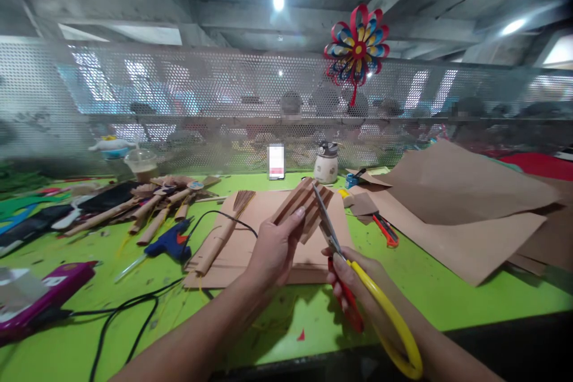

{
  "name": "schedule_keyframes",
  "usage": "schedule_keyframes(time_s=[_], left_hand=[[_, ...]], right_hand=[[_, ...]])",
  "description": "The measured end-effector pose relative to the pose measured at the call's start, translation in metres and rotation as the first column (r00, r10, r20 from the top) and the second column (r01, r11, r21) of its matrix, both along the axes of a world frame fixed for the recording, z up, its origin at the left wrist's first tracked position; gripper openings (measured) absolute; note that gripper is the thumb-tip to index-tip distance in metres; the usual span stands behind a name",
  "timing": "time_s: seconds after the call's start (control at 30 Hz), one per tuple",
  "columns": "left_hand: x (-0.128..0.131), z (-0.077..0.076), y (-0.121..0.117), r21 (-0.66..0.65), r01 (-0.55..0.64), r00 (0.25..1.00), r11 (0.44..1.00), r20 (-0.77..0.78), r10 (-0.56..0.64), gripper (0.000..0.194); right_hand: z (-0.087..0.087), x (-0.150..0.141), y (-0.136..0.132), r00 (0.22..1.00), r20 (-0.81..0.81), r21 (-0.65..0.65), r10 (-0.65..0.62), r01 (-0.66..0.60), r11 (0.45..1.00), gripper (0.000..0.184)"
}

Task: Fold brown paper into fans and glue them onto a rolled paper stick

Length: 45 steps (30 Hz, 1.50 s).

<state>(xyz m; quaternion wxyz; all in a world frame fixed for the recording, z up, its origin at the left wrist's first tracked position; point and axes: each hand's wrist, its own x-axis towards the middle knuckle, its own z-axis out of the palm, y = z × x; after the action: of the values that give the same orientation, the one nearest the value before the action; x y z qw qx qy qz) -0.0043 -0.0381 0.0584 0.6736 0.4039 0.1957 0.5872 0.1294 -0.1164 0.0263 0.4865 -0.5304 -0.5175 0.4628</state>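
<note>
My left hand point(280, 242) is closed on a piece of folded brown paper point(293, 200) with lengthwise pleats, held up above the table. In my right hand point(353, 280) is a pair of scissors point(328, 224) with one yellow and one red handle. Their blades point up and away from me, right along the paper; whether they are cutting it I cannot tell. Beneath the hands lies a stack of brown paper sheets point(268, 277). On its left side rests a rolled paper stick point(219, 242) with a fringed, fanned end.
A blue glue gun point(168, 242) and its black cord lie left, near several paper rolls point(154, 209). A red utility knife point(385, 230) and large brown sheets point(461, 185) are at right. A phone point(276, 162) and a bottle point(326, 164) stand before the perforated metal screen point(250, 89).
</note>
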Motion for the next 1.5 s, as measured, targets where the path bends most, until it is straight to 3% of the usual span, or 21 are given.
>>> schedule_keyframes(time_s=[0.5,0.83,1.0,1.23,1.5], left_hand=[[0.0007,-0.0002,0.0001,-0.018,-0.002,1.000,1.000,0.015,0.002,0.043],[0.0002,-0.0009,-0.0004,-0.037,-0.022,0.999,0.999,-0.026,0.021,0.036],[0.0000,-0.0037,0.0007,0.001,0.003,0.994,1.000,-0.111,-0.003,0.043],[0.0016,-0.0065,0.0027,0.070,-0.076,0.991,0.995,-0.105,0.083,0.045],[0.0002,-0.0002,-0.0038,0.120,-0.077,0.983,0.990,-0.156,0.095,0.039]], right_hand=[[-0.0056,-0.0019,0.0001,0.999,-0.040,-0.024,-0.011,0.010,1.000,0.060],[-0.0074,-0.0041,-0.0013,0.998,-0.041,-0.049,-0.053,0.051,0.998,0.063],[-0.0100,-0.0018,-0.0005,0.996,-0.075,-0.056,-0.039,0.035,0.998,0.062],[-0.0053,0.0014,0.0002,0.999,-0.036,-0.037,0.030,-0.031,0.999,0.064],[-0.0047,-0.0046,0.0008,0.997,0.059,0.023,-0.058,0.056,0.998,0.069]])
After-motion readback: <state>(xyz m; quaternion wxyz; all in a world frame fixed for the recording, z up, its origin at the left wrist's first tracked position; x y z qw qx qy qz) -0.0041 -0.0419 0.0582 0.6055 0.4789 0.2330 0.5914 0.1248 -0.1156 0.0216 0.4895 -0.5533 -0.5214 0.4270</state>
